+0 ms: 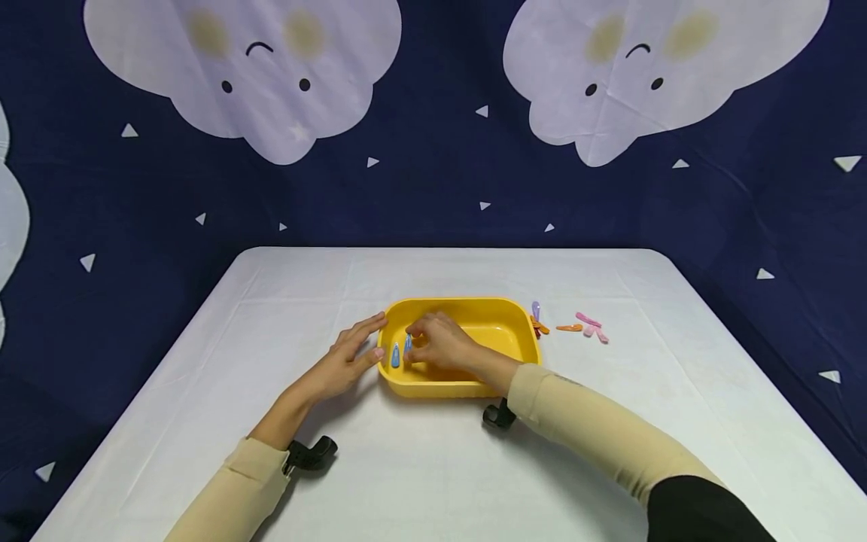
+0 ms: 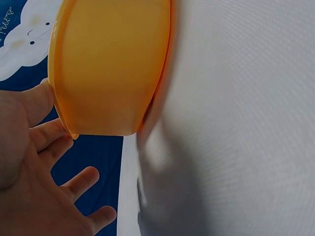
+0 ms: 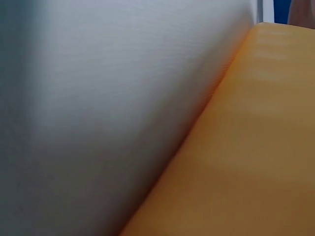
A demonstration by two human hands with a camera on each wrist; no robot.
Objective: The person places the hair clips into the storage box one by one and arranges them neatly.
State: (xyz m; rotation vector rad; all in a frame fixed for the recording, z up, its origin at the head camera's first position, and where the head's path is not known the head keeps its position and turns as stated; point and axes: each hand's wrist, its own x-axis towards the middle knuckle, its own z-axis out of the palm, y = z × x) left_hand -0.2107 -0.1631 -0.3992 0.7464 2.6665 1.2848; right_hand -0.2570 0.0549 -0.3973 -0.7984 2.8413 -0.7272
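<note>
A yellow basin (image 1: 459,389) stands on the white table, with a blue hair clip (image 1: 396,355) lying at its left end. Inside the basin, my right hand (image 1: 443,342) pinches a second blue hair clip (image 1: 408,344) beside the first. My left hand (image 1: 342,366) touches the basin's left rim with thumb and fingertips, its fingers extended. The left wrist view shows that thumb and two fingers against the rim (image 2: 58,105), the other fingers off it. In the right wrist view the basin's side (image 3: 266,147) fills the lower right, and the right hand's fingers are hidden.
Right of the basin lie a purple hair clip (image 1: 536,310), several orange ones including a separate orange clip (image 1: 570,328), and a group of pink clips (image 1: 589,321). The white table (image 1: 433,467) reaches back to a dark blue cloth (image 1: 433,181) with clouds.
</note>
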